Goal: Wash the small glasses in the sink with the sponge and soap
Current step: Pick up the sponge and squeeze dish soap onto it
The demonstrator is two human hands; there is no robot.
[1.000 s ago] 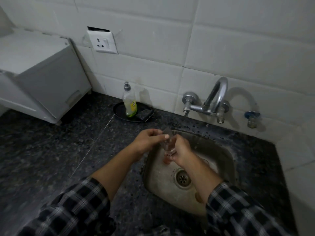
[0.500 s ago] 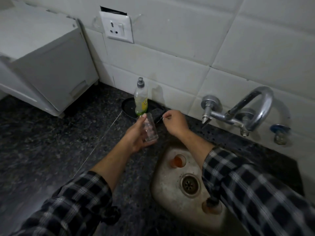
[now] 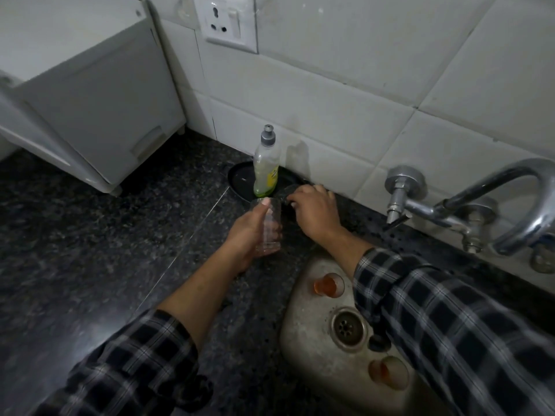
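Observation:
My left hand [image 3: 249, 232] grips a small clear glass [image 3: 268, 228] upright above the dark counter, left of the sink. My right hand [image 3: 315, 211] reaches onto the black dish [image 3: 240, 180] by the wall, its fingers curled over a dark sponge [image 3: 289, 190] that is mostly hidden under them. The soap bottle [image 3: 265, 163], with green liquid and a grey cap, stands on that dish just left of my right hand. Two more small glasses with reddish residue sit in the steel sink [image 3: 303, 334]: one [image 3: 329, 285] at its far left, one [image 3: 389, 372] near the drain.
A chrome tap [image 3: 480, 205] juts from the tiled wall at right, above the sink. A white appliance [image 3: 90, 94] stands on the counter at left. A wall socket [image 3: 229, 22] is above the soap. The drain [image 3: 348, 328] sits mid-sink.
Both hands left the sink. My left hand carried the glass over the counter; my right hand let go of it and reached to the sponge on the dish. The view shifted left.

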